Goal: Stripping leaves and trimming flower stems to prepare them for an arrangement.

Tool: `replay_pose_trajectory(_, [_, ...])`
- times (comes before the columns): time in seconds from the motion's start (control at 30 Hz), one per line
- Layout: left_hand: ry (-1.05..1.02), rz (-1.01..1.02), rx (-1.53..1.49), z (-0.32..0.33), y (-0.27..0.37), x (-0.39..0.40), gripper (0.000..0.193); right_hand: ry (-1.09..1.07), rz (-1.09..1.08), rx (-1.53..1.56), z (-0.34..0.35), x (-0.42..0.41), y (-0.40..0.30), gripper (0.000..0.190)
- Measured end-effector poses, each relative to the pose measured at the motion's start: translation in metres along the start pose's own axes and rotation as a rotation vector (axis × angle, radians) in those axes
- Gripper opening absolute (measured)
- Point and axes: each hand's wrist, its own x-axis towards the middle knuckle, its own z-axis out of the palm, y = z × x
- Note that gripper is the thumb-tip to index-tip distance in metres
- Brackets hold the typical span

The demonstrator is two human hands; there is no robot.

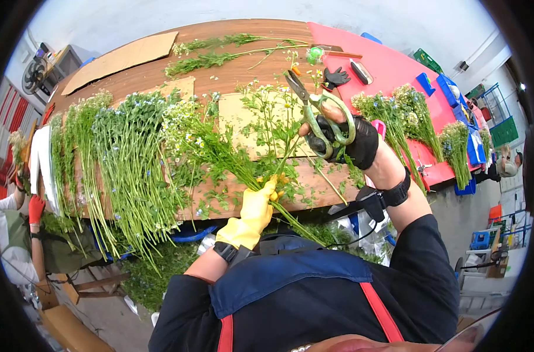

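Observation:
My left hand [254, 211], in a yellow rubber glove, grips a bundle of green flower stems [220, 154] with small white daisy-like blooms; the cut ends point down toward my apron. At the right, raised over the table, my right hand [344, 132] wears a black glove that leaves fingertips bare. It holds scissors [313, 110] with greenish handles, the blades pointing up and left and slightly apart. Between the hands stand leafy flowering stems [273, 114], whose lower ends run to the left hand. A loose stem [326, 180] lies below the scissors.
Piles of blue-flowered stems [130, 167] overhang the wooden table [289, 33] at left. Flat cardboard [121, 59], a black glove [336, 78] and a green tape roll [314, 56] lie farther back. More bunches [392, 119] rest on the pink surface [337, 39]. A co-worker's red-gloved hand [36, 209] is far left.

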Motion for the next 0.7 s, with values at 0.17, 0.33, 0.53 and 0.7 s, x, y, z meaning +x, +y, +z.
replay_pose_trajectory(0.17, [0.004,-0.001,0.020,-0.002,-0.007,0.003,0.017,-0.001,0.016,0.013,-0.002,-0.001,-0.005,0.041])
replay_pose_trajectory(0.33, [0.020,0.025,0.068,-0.004,-0.011,0.004,0.015,0.071,-0.038,-0.076,0.003,-0.008,-0.001,0.055])
replay_pose_trajectory(0.53, [0.006,0.012,0.056,-0.002,-0.011,0.004,0.013,-0.064,0.011,0.037,-0.007,-0.007,-0.001,0.045])
replay_pose_trajectory(0.7, [0.020,0.013,0.038,0.000,-0.010,0.001,0.014,0.002,0.072,-0.054,-0.007,-0.005,-0.004,0.042])
